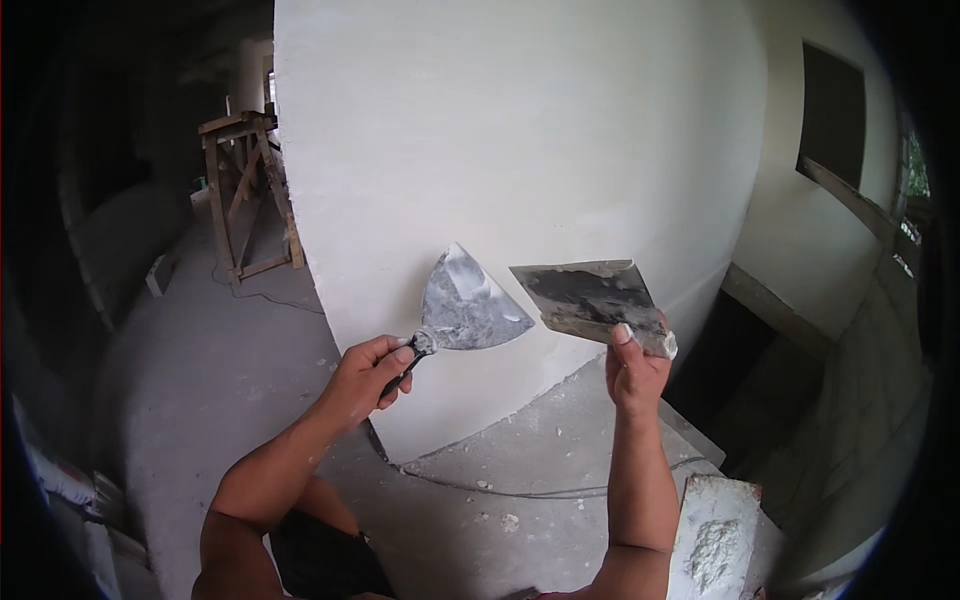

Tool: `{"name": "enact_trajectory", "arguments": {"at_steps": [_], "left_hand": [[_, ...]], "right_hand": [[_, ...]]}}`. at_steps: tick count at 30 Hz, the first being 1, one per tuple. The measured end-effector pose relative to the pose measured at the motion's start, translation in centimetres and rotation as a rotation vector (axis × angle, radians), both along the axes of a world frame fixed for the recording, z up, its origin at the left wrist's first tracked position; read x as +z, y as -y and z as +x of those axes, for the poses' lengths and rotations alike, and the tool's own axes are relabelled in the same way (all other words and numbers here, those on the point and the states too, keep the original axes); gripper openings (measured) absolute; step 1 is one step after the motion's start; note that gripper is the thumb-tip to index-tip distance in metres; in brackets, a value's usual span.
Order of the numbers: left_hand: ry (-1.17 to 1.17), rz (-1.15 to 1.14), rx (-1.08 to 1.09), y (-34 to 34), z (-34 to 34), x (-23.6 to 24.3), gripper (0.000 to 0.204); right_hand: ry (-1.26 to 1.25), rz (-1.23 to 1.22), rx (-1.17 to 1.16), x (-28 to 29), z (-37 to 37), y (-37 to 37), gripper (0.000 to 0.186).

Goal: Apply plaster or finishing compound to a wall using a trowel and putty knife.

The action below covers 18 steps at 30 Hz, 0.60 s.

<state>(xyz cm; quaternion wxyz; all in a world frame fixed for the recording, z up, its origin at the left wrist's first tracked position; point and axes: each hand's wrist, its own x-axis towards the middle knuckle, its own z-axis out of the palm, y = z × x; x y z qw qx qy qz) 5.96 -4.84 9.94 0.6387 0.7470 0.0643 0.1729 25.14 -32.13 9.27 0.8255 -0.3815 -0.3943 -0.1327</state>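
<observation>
My left hand (372, 378) is closed round the dark handle of a putty knife (468, 303). Its wide, fan-shaped metal blade points up and to the right and is smeared with pale plaster. In my right hand (637, 370) is a flat rectangular plastering blade (595, 297), gripped at its lower right with the thumb on the near side. Grey-white residue coats its edges, and its middle is dark. The two tools are close together but apart, in front of a white plastered wall (520, 120). Whether either blade touches the wall I cannot tell.
At lower right lies a board (716, 530) with a heap of white plaster. A cable (540, 494) runs along the concrete floor (230, 400) by the wall's foot, among plaster crumbs. A wooden trestle (250, 190) stands at far left. Right of the wall is a dark opening (735, 370).
</observation>
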Motion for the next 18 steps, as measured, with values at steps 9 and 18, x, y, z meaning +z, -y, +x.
{"name": "enact_trajectory", "arguments": {"at_steps": [9,18], "left_hand": [[0.021,-0.082,-0.21,1.5,1.7,3.8,0.026],[0.39,0.145,-0.004,1.4,0.2,2.5,0.032]], "right_hand": [[0.681,-0.34,-0.431,0.6,-0.6,-0.4,0.046],[-0.156,-0.454,-0.181,-4.1,2.8,-0.6,0.021]]}}
